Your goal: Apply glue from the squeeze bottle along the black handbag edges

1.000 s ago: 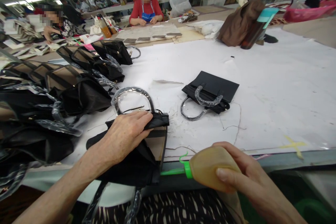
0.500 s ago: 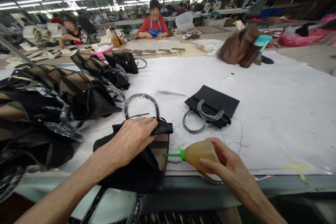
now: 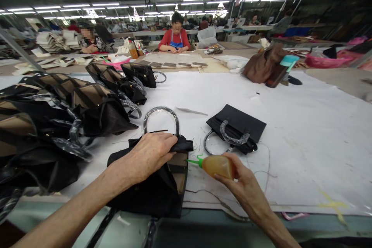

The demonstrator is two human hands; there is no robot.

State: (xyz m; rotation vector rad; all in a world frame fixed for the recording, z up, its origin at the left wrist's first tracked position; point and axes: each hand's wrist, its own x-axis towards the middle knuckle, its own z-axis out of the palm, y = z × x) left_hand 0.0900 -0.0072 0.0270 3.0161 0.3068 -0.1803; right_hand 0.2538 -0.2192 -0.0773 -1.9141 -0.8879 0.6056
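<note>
A black handbag (image 3: 145, 197) with a tan inner panel lies at the table's front edge, its plastic-wrapped handle arching behind it. My left hand (image 3: 154, 153) is closed over the bag's upper edge, fingers curled round the black flap. In my right hand (image 3: 240, 174) is a squeeze bottle (image 3: 217, 166) of amber liquid, tipped on its side. Its green nozzle points left, with the tip at the tan panel's edge near the flap; whether it touches I cannot tell. Beyond the bottle rests a second black handbag (image 3: 238, 126) with wrapped handles.
Several black bags (image 3: 99, 112) crowd the left side. White paper (image 3: 299, 143) covers the table, with loose threads and yellow tape (image 3: 333, 204) on it. A brown bag (image 3: 261, 66) and a dark bottle (image 3: 280, 73) stand at back right. A person in red (image 3: 176, 38) sits opposite.
The bottle's nozzle has moved away from me along the tan panel, up toward the flap. My left hand keeps its hold on the handbag. The camera view has tilted slightly upward.
</note>
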